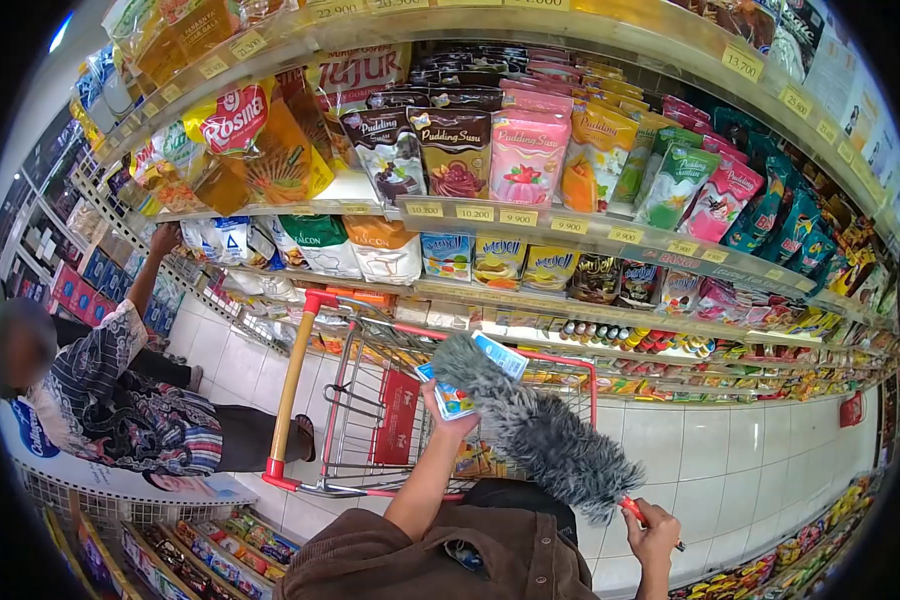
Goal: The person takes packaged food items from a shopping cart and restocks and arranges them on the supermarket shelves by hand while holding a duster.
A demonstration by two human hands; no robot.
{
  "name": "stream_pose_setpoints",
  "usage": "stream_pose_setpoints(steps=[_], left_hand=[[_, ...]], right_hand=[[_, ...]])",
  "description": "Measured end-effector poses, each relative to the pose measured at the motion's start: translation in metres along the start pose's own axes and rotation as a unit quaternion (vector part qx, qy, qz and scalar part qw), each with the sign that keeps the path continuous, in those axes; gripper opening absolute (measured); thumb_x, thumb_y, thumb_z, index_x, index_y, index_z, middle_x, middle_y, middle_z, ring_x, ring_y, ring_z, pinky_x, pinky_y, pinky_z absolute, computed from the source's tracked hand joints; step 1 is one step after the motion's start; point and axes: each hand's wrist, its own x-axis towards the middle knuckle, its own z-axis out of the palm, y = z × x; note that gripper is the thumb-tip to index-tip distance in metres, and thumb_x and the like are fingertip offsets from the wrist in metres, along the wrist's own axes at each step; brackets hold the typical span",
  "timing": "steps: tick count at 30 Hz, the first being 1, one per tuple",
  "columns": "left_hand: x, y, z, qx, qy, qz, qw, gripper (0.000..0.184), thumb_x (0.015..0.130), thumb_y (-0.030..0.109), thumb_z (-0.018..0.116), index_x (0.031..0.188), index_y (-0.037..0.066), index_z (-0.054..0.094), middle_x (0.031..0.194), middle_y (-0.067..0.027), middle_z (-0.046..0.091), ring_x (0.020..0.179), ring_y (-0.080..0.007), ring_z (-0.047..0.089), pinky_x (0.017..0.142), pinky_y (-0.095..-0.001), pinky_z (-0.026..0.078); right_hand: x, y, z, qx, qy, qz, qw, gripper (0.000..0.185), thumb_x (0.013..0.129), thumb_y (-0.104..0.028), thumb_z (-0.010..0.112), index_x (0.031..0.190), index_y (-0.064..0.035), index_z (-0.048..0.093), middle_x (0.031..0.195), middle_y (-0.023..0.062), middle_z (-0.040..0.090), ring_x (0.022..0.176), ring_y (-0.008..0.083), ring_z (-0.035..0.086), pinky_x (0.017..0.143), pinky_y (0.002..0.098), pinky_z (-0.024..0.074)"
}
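Observation:
My left hand (450, 418) is closed around a blue-and-white packet (454, 402) with a colourful picture, above the shopping cart (400, 415). Another blue-and-white piece (502, 355) shows past the duster; whether it belongs to the same packet I cannot tell. My right hand (654, 536) grips the red handle (631, 508) of a fluffy grey feather-style duster (555, 440). The duster's head slants up and left, its tip lying over the packet and hiding part of it.
Shelves ahead hold pudding pouches (530, 150), cooking oil pouches (240, 120), flour bags (385, 245) and small jelly packets (500, 262). A person (130, 385) stands at left, one arm stretched toward the shelf. White floor tiles (720, 440) run right; low racks (210, 545) stand behind me.

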Motion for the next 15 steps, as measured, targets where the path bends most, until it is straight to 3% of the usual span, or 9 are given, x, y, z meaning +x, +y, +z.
stream_pose_setpoints(steps=[3,5,7,9,11,13,15], left_hand=[[-0.002,0.003,-0.003,-0.004,-0.037,-0.030,0.999,0.070,0.062,0.056,0.058,0.121,0.018,0.056,0.119,-0.0105,0.056,0.112,-0.0322,0.050,0.100,-0.0549,0.032],[-0.002,0.002,0.001,0.016,-0.008,-0.027,0.999,0.068,0.062,0.057,0.059,0.118,0.019,0.057,0.117,-0.0101,0.058,0.109,-0.0318,0.051,0.099,-0.0525,0.033],[0.020,0.001,-0.018,0.017,0.089,0.026,0.996,0.070,0.062,0.058,0.059,0.119,0.018,0.057,0.117,-0.0114,0.057,0.110,-0.0342,0.050,0.099,-0.0573,0.031],[0.025,0.004,-0.012,-0.030,0.054,0.028,0.998,0.075,0.063,0.061,0.057,0.125,0.018,0.054,0.124,-0.0129,0.054,0.115,-0.0363,0.047,0.100,-0.0603,0.029],[0.007,0.014,0.026,0.004,-0.072,0.045,0.996,0.068,0.067,0.065,0.055,0.116,0.017,0.059,0.117,-0.0063,0.059,0.110,-0.0293,0.053,0.095,-0.0556,0.037],[0.020,0.023,0.030,-0.035,-0.121,0.047,0.991,0.089,0.068,0.068,0.050,0.138,0.015,0.040,0.140,-0.0153,0.041,0.127,-0.0395,0.038,0.101,-0.0668,0.025],[0.034,0.035,0.041,-0.021,-0.102,0.106,0.989,0.087,0.068,0.067,0.052,0.137,0.015,0.041,0.139,-0.0140,0.043,0.128,-0.0380,0.037,0.102,-0.0671,0.023]], right_hand=[[-0.001,-0.002,0.003,-0.019,0.026,0.010,0.999,0.020,0.073,-0.021,0.076,0.087,-0.0088,0.069,0.057,0.0085,0.057,0.045,0.0227,0.054,0.043,0.0351,0.0393],[-0.002,0.001,0.005,-0.009,0.045,0.015,0.999,0.020,0.072,-0.020,0.077,0.087,-0.0083,0.069,0.058,0.0074,0.057,0.046,0.0218,0.054,0.043,0.0340,0.0395],[-0.005,0.006,0.005,0.023,0.046,0.013,0.999,0.020,0.072,-0.017,0.076,0.087,-0.0067,0.069,0.059,0.0078,0.058,0.046,0.0203,0.053,0.044,0.0322,0.0395],[-0.011,0.012,0.003,0.054,0.046,0.009,0.997,0.019,0.072,-0.014,0.076,0.088,-0.0051,0.069,0.060,0.0083,0.058,0.047,0.0188,0.053,0.044,0.0305,0.0395],[-0.021,0.020,0.003,0.149,0.095,0.054,0.983,0.019,0.072,-0.006,0.074,0.089,-0.0002,0.068,0.062,0.0106,0.060,0.048,0.0159,0.053,0.046,0.0267,0.0397],[-0.038,0.038,0.009,0.165,0.111,0.062,0.978,0.019,0.073,-0.005,0.073,0.089,0.0027,0.067,0.064,0.0108,0.061,0.052,0.0146,0.054,0.049,0.0264,0.0414],[-0.056,0.057,0.016,0.198,0.143,0.081,0.966,0.018,0.076,-0.002,0.071,0.090,0.0085,0.065,0.069,0.0110,0.063,0.060,0.0121,0.056,0.054,0.0258,0.0447]])
